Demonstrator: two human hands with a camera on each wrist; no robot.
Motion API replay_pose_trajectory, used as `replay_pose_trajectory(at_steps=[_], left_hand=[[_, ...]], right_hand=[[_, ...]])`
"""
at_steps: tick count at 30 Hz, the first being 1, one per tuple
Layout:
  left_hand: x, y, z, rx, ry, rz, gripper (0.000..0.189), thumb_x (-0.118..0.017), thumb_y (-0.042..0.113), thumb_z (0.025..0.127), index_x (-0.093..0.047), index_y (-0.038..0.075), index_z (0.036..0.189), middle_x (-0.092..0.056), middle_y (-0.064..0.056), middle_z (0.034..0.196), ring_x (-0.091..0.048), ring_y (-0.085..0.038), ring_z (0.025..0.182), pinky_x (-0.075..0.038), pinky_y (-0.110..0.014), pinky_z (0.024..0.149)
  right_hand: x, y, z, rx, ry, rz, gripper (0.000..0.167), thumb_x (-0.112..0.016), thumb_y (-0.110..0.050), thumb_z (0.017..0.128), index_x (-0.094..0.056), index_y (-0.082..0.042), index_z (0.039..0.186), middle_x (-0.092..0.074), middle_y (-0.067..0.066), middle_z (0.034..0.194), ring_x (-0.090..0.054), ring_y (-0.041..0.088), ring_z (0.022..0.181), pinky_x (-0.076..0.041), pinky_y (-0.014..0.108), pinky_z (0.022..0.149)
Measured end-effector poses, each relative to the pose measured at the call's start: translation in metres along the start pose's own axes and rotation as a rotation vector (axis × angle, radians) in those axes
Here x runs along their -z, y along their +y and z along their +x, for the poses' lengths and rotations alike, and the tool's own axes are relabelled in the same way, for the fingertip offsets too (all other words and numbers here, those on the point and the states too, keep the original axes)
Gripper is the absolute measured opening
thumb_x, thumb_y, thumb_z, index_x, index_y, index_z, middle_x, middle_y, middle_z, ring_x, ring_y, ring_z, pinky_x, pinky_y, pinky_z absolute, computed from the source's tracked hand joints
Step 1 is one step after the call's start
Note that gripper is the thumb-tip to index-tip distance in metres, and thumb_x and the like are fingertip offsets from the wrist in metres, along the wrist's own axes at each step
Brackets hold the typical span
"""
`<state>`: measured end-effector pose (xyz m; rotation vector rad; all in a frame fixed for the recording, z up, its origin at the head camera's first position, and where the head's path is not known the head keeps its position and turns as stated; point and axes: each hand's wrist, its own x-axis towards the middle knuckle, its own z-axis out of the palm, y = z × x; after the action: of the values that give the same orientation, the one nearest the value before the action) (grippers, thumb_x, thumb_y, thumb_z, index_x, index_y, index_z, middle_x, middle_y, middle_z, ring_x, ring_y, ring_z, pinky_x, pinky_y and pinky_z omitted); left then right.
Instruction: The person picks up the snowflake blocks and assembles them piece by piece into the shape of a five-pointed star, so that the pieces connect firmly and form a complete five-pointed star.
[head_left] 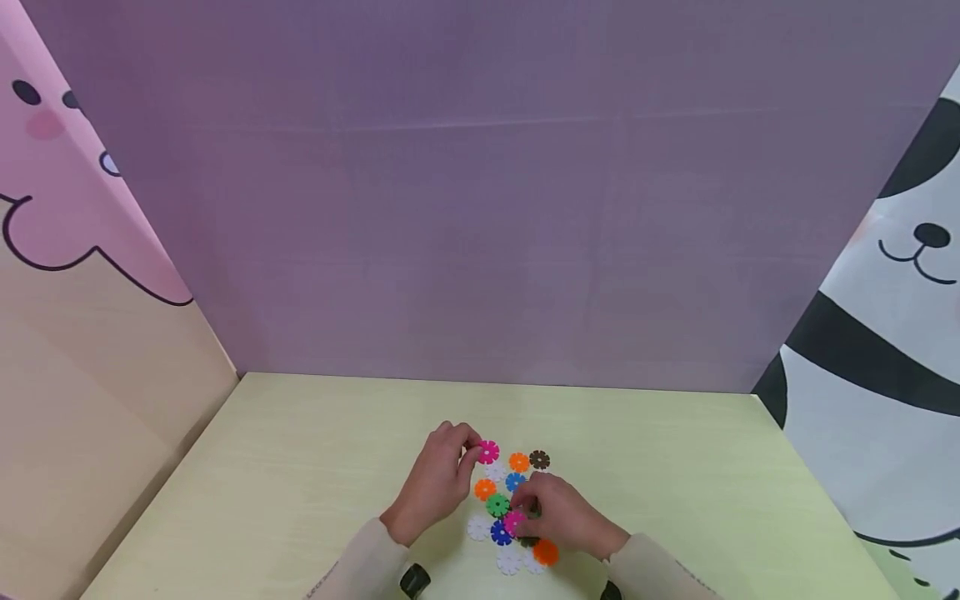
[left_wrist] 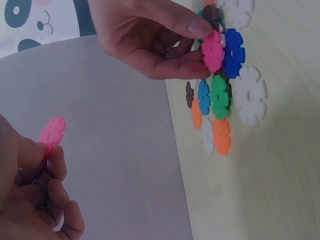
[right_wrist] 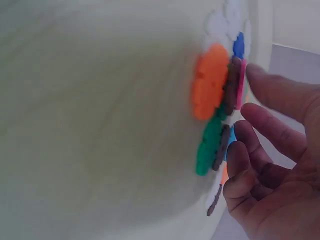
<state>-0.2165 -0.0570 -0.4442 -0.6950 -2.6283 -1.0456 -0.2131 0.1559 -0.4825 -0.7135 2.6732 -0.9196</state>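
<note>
My left hand [head_left: 433,477] pinches a pink flower-shaped disc [left_wrist: 54,131] by its edge between thumb and forefinger, raised over the far side of the pile. With thumb and fingertips, my right hand [head_left: 568,512] holds a second pink flower-shaped disc [left_wrist: 213,51] flat at the middle of the pile. Close around that one lie a dark blue disc [head_left: 501,533], a green disc [head_left: 497,505] and an orange disc [right_wrist: 209,82]. Brown discs lie partly hidden beneath the right hand in the head view.
Several white discs [head_left: 477,527] lie along the pile's near and left sides. Farther back are a light blue disc [head_left: 514,482], an orange disc [head_left: 519,462] and a brown disc [head_left: 539,459]. The pale wooden table [head_left: 315,450] ends at a purple panel [head_left: 480,250].
</note>
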Motion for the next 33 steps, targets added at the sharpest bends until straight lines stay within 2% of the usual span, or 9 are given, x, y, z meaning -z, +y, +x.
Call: replay_pose_trajectory(at_steps=[8,11,14,18,21,26,33], left_hand=[[0.001,0.002,0.001,-0.025,0.035,-0.024,0.007,-0.061,0.009,0.092,-0.058,0.010,0.098,-0.049,0.006,0.084,-0.045,-0.011,0.077,-0.045,-0.022,0.067],[0.003,0.004,0.001,-0.022,0.046,-0.050,0.007,-0.061,0.009,0.092,-0.057,0.009,0.098,-0.048,0.005,0.084,-0.045,-0.011,0.076,-0.045,-0.022,0.065],[0.005,0.006,0.001,-0.019,0.056,-0.072,0.007,-0.061,0.010,0.093,-0.057,0.009,0.099,-0.049,0.005,0.084,-0.046,-0.011,0.076,-0.046,-0.021,0.064],[0.008,0.010,0.002,-0.009,0.066,-0.108,0.008,-0.060,0.011,0.093,-0.058,0.008,0.101,-0.050,0.005,0.086,-0.047,-0.011,0.077,-0.046,-0.022,0.066],[0.010,0.014,0.002,-0.011,0.077,-0.133,0.009,-0.060,0.012,0.094,-0.058,0.008,0.101,-0.050,0.005,0.087,-0.048,-0.011,0.079,-0.047,-0.022,0.067],[0.013,0.022,0.002,-0.034,0.082,-0.164,0.010,-0.060,0.012,0.093,-0.059,0.008,0.102,-0.051,0.005,0.087,-0.048,-0.011,0.079,-0.048,-0.025,0.066],[0.017,0.029,0.000,-0.044,0.071,-0.168,0.010,-0.061,0.011,0.092,-0.060,0.008,0.101,-0.050,0.006,0.086,-0.047,-0.011,0.079,-0.047,-0.025,0.065]], right_hand=[[0.001,-0.001,-0.003,0.029,-0.004,0.072,0.014,-0.074,-0.012,0.082,-0.060,-0.014,0.083,-0.056,-0.008,0.072,-0.050,0.010,0.064,-0.046,0.025,0.059],[0.007,-0.004,-0.005,0.062,0.022,0.104,0.012,-0.070,-0.008,0.085,-0.059,-0.012,0.083,-0.057,-0.007,0.071,-0.049,0.008,0.061,-0.046,0.025,0.056],[0.017,-0.010,-0.008,0.106,0.141,0.128,0.011,-0.069,-0.005,0.085,-0.062,-0.013,0.088,-0.059,-0.007,0.076,-0.051,0.008,0.064,-0.048,0.024,0.058],[0.034,-0.021,-0.011,0.209,0.407,0.122,0.019,-0.071,-0.005,0.083,-0.062,-0.019,0.090,-0.060,-0.010,0.080,-0.052,0.008,0.067,-0.049,0.024,0.061],[0.043,-0.028,-0.012,0.290,0.550,0.098,0.023,-0.072,-0.004,0.081,-0.059,-0.021,0.089,-0.059,-0.011,0.079,-0.053,0.008,0.066,-0.049,0.024,0.060],[0.050,-0.034,-0.012,0.350,0.608,0.090,0.026,-0.072,0.000,0.081,-0.059,-0.020,0.091,-0.058,-0.010,0.080,-0.054,0.007,0.066,-0.050,0.024,0.060],[0.049,-0.039,-0.012,0.368,0.640,0.076,0.027,-0.073,0.000,0.079,-0.062,-0.022,0.090,-0.055,-0.014,0.082,-0.052,0.006,0.068,-0.049,0.023,0.060]])
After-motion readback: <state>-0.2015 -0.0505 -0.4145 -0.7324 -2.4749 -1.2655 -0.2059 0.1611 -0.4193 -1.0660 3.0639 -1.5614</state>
